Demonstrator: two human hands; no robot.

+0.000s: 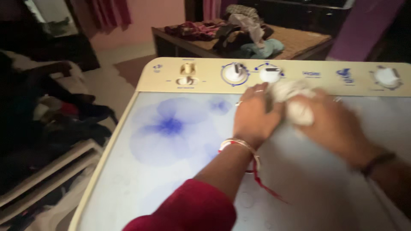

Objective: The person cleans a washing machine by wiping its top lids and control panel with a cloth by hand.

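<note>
Near lid's back edge | left hand (253, 116), right hand (333, 124) fingers grip white cloth (295, 102) (blurred) | lid (171, 171) front open

The room was dim. Behind the washing machine (184, 141) stood a low wooden bed (295, 42) heaped with crumpled clothes (239, 30). Beyond the machine's left corner, a pink wall (150, 17) met pale floor (115, 85). Left of it, dark laundry (51, 119) lay piled.
</note>
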